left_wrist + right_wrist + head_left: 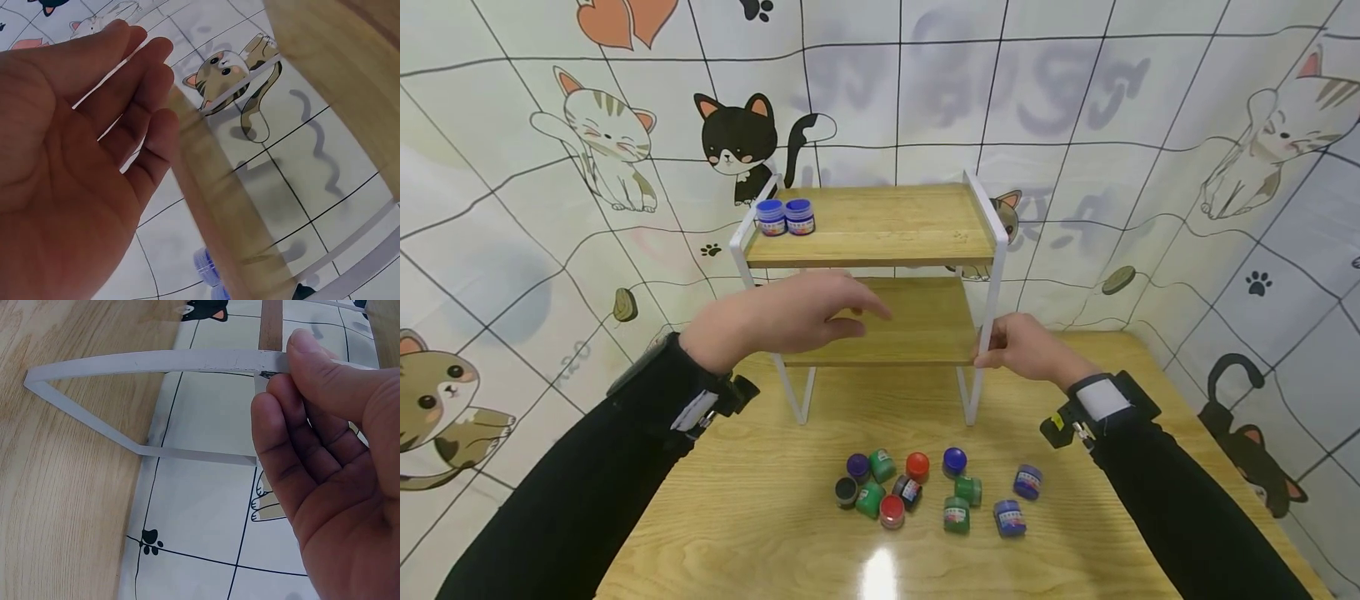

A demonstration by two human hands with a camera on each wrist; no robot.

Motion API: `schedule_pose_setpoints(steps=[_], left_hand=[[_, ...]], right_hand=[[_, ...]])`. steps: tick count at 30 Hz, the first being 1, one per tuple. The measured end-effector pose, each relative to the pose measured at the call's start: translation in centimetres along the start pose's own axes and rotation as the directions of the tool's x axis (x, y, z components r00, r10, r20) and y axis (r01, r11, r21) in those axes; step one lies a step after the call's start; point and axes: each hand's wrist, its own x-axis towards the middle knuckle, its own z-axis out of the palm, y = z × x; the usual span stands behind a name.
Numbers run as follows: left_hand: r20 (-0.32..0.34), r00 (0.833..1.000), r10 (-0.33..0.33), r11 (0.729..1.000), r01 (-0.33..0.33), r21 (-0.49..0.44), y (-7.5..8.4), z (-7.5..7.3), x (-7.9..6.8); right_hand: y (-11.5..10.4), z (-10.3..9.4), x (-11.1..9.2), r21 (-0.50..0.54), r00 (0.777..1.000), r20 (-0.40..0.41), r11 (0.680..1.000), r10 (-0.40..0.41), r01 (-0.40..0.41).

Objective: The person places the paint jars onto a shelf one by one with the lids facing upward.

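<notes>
black sleeves [550, 492] run up from the near corners of our head view, and beyond them our two bare hands are at a shelf rack [872, 262] that stands on the wooden table [737, 517]. our right hand [1026, 346] pinches the rack's white right front leg [993, 287] between thumb and fingers, just beside the corner of the lower tier [925, 325]. our left hand [790, 312] grips nothing: its fingers are relaxed and slightly bent, in front of the space between the two tiers, though we cannot tell how far in it reaches. above it, at the left end of the upper tier [895, 221], two blue jars [800, 218] stand upright, side by side. on the table in front of the rack, we see a close cluster of red, green, purple and black jars [892, 511]; to the right of it are a single blue jar [955, 462] and two green jars [957, 517], and farther right two more blue jars [1009, 518], apart from each other. behind everything hangs a white backdrop [850, 92] with dark grid lines and cartoon cats [741, 137].
</notes>
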Motion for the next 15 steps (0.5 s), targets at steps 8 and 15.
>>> schedule_pose_setpoints(steps=[8,15], left_hand=[[0.082,0.995,-0.058,0.998,0.06,-0.021,-0.5,2.6,-0.7],[0.142,0.986,-0.089,0.996,0.092,-0.014,-1.5,5.3,-1.3]], right_hand=[[0.1,0.2,0.0,-0.01,1.0,-0.01,1.0,-0.018,0.017],[0.1,0.2,0.1,-0.012,0.999,-0.016,0.999,-0.033,0.033]])
